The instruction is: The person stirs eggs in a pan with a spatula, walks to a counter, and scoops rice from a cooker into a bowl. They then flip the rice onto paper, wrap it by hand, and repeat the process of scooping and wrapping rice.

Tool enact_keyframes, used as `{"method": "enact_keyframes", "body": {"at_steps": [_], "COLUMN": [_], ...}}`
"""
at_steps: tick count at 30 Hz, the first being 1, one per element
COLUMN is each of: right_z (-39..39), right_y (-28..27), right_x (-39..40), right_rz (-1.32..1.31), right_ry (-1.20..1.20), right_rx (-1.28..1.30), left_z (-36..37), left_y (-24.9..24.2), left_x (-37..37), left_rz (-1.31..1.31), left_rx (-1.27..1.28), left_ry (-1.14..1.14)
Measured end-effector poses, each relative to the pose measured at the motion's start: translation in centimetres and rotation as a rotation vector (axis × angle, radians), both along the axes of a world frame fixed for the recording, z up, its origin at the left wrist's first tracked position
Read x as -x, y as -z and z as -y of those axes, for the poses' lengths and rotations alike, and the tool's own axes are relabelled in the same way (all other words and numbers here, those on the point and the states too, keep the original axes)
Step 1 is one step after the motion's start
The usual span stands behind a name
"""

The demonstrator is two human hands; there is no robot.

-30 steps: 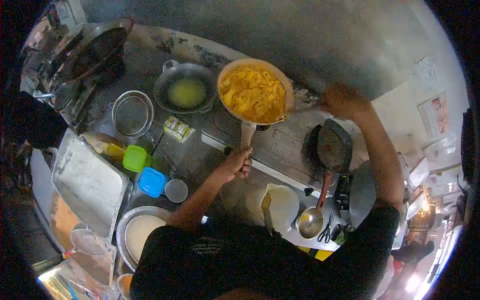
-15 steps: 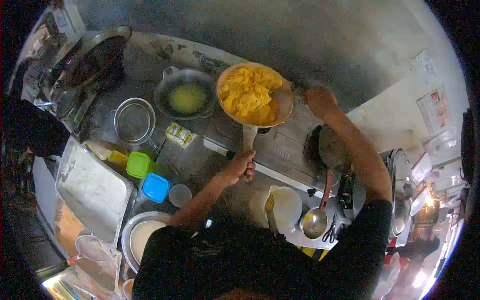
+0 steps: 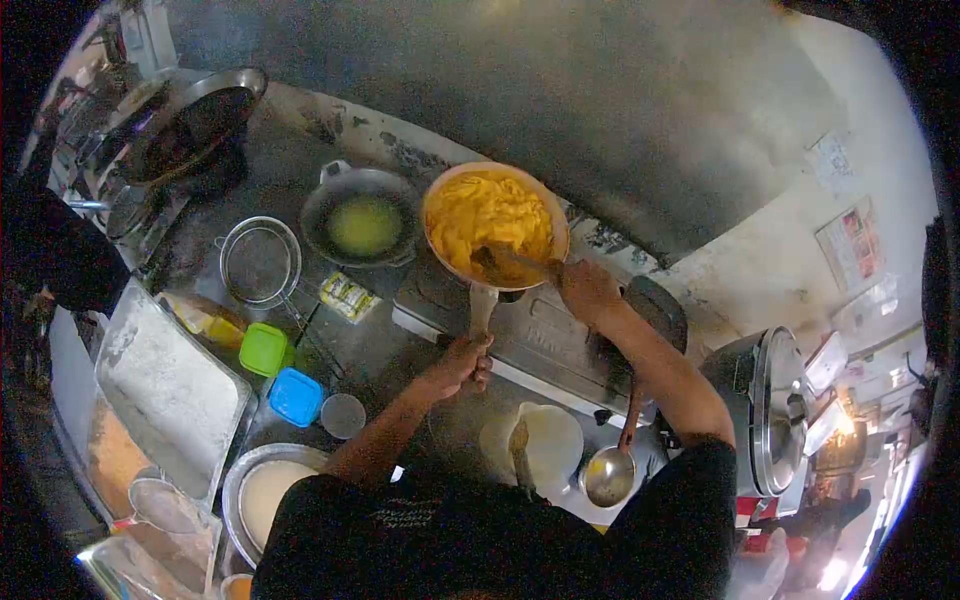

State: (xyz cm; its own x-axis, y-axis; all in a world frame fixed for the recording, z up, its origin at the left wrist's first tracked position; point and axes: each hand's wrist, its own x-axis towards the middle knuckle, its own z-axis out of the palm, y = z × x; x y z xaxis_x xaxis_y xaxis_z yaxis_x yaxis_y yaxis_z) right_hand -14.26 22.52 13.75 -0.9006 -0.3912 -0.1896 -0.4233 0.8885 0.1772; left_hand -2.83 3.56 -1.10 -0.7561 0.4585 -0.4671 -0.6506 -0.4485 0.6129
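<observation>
My left hand [image 3: 460, 367] is wrapped round the pale handle [image 3: 483, 310] of a frying pan [image 3: 565, 235] over the portable gas stove. A heap of soft yellow food [image 3: 490, 210], like scrambled egg, fills the pan. Closed on the handle of a spatula [image 3: 528, 262], my right hand [image 3: 590, 292] is at the pan's right edge. The spatula's dark blade rests in the near part of the food. Left of the pan stands a dark wok [image 3: 318, 215] with yellowish liquid in its bottom.
A strainer [image 3: 262, 225], green box [image 3: 263, 349], blue box [image 3: 296, 397] and floury tray [image 3: 165, 375] lie to the left. Near me are a white tub [image 3: 555, 445] and a ladle [image 3: 607, 477]. A large lidded pot [image 3: 735, 375] stands right. Someone's dark sleeve [image 3: 75, 250] shows far left.
My right hand has moved left and toward me, bringing the spatula into the near part of the food. My left hand keeps its grip on the pan handle. The view has shifted slightly.
</observation>
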Motion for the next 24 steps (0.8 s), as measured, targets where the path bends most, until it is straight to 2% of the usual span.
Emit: {"method": "enact_keyframes", "body": {"at_steps": [2,5,8,11,12,13,15,19,20,22,24], "right_z": [0.0,-2.1,-5.0,-10.8,-11.8,-11.6,-8.5,-4.2,-3.7,-2.7,-1.6], "right_y": [0.3,3.1,6.4,12.5,12.4,11.2,5.2,-5.5,-7.0,-9.6,-9.6], "right_x": [1.0,4.2,8.2,13.9,13.7,12.8,8.7,2.7,2.2,-0.3,-1.9], "right_rz": [-0.07,-0.013,0.032,-0.012,0.007,-0.013,-0.108,-0.203,-0.169,-0.24,-0.233], "right_ry": [0.056,0.023,0.093,0.06,-0.007,-0.029,-0.044,-0.042,0.017,-0.091,-0.126], "right_rx": [0.185,0.452,0.222,-0.042,-0.009,0.007,0.065,0.106,0.083,-0.021,-0.066], "left_z": [-0.1,0.4,0.7,0.4,0.2,0.1,0.0,-0.3,-0.2,0.0,0.1], "left_y": [0.8,0.5,-1.0,-0.9,-0.4,0.2,1.3,1.8,1.9,1.7,1.3], "left_x": [0.3,0.2,-0.3,0.1,0.2,0.3,0.5,0.8,1.0,1.2,1.0], "left_rz": [-0.004,0.007,0.051,0.064,0.061,0.028,-0.042,0.055,0.088,0.105,0.073], "left_rx": [0.034,0.018,-0.017,0.028,0.051,0.01,-0.071,-0.146,-0.138,-0.118,-0.094], "left_ry": [-0.015,0.0,-0.03,-0.046,-0.045,-0.041,-0.032,-0.012,-0.001,0.014,0.022]}}
